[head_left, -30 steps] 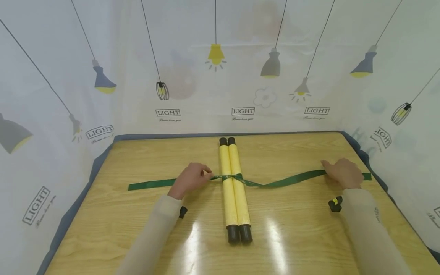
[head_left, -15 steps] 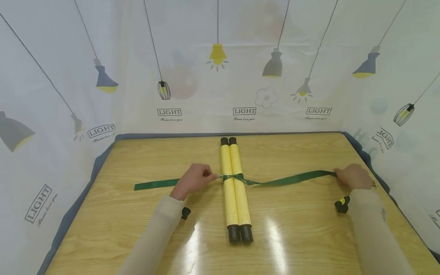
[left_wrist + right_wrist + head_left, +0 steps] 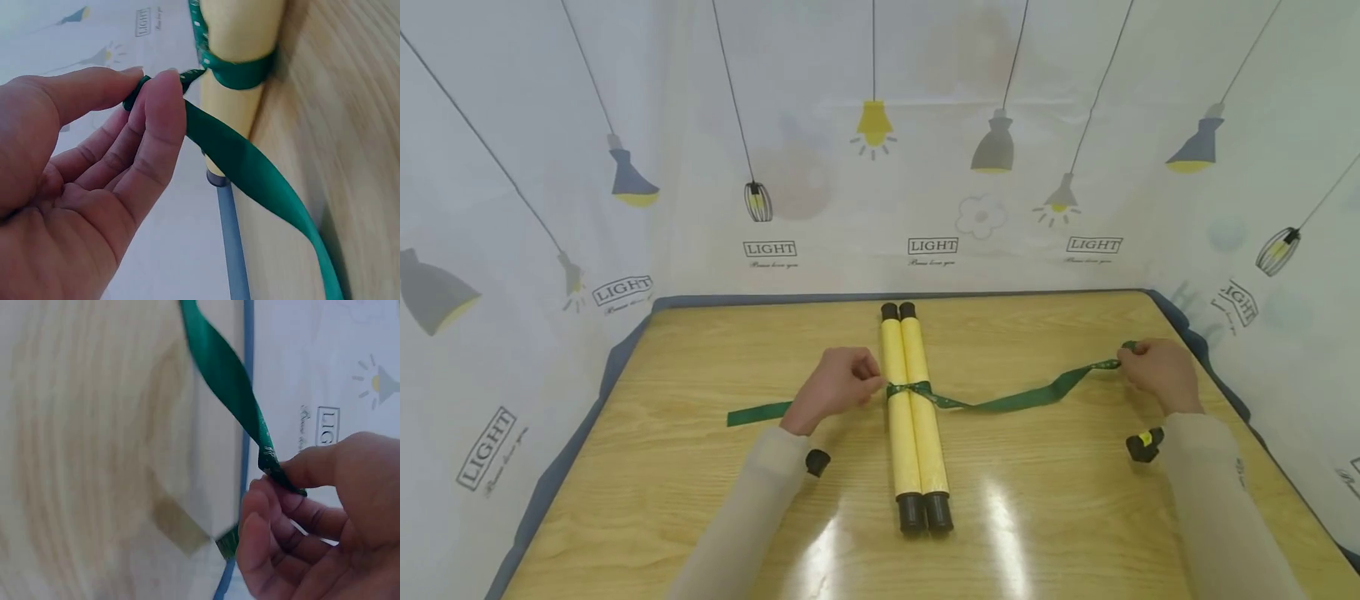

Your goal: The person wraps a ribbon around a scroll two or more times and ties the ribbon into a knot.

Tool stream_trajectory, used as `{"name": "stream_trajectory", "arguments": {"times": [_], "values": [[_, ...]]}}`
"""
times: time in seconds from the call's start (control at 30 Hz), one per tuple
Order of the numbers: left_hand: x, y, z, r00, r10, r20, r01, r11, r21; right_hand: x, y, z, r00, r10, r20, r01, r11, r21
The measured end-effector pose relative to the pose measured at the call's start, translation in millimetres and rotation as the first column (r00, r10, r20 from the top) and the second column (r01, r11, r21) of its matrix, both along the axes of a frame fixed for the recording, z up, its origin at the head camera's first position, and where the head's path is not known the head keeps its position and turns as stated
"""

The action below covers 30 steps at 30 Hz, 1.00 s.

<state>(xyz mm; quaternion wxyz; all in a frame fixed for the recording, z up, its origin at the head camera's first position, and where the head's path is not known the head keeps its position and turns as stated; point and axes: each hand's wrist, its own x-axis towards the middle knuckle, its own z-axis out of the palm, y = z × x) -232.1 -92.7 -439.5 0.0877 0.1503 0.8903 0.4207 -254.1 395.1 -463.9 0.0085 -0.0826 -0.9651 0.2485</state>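
Observation:
Two yellow tubes with black end caps (image 3: 912, 450) lie side by side on the table, a green ribbon (image 3: 1015, 402) wrapped and crossed round their middle. Close to the left tube, my left hand (image 3: 837, 385) pinches the ribbon between thumb and fingertips. In the left wrist view the ribbon (image 3: 244, 162) loops down from those fingers, and its tail lies on the table to the left. Far to the right, my right hand (image 3: 1163, 373) pinches the other length near its end. The right wrist view shows that ribbon (image 3: 222, 375) twisted where thumb and fingers meet.
The wooden table (image 3: 1037, 517) is edged in blue and backed by a white curtain (image 3: 835, 50) printed with lamps. A small black object (image 3: 817, 462) shows beside the left wrist, and a black and yellow one (image 3: 1144, 445) beside the right wrist.
My left hand has moved slightly right, drawing the left ribbon tail in along the table. My right hand went right, then came back a little and now pinches the ribbon near its end.

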Motion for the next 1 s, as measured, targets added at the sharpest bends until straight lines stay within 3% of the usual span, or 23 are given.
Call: {"name": "stream_trajectory", "arguments": {"times": [0.2, 0.53, 0.8, 0.93, 1.0], "values": [[-3.7, 9, 10.5, 0.997, -0.075, -0.008, 0.075, 0.997, 0.027, -6.3, -22, 18.0, 0.983, 0.106, -0.150, -0.121, 0.988, -0.095], [-7.3, 26, 18.1, 0.996, -0.085, 0.010, 0.084, 0.996, 0.037, -13.6, -66, 39.1, 0.961, 0.194, -0.195, -0.242, 0.934, -0.262], [-5.6, 25, 18.8, 0.997, -0.070, 0.044, 0.066, 0.994, 0.085, -20.5, -99, 44.4, 0.950, 0.254, -0.182, -0.312, 0.806, -0.503], [-4.9, 22, 18.1, 0.997, -0.064, 0.041, 0.060, 0.994, 0.092, -26.2, -114, 42.5, 0.919, 0.315, -0.238, -0.395, 0.745, -0.538], [-4.3, 21, 18.6, 0.997, -0.063, 0.039, 0.059, 0.994, 0.093, -27.3, -123, 44.0, 0.900, 0.354, -0.256, -0.436, 0.727, -0.530]]}}
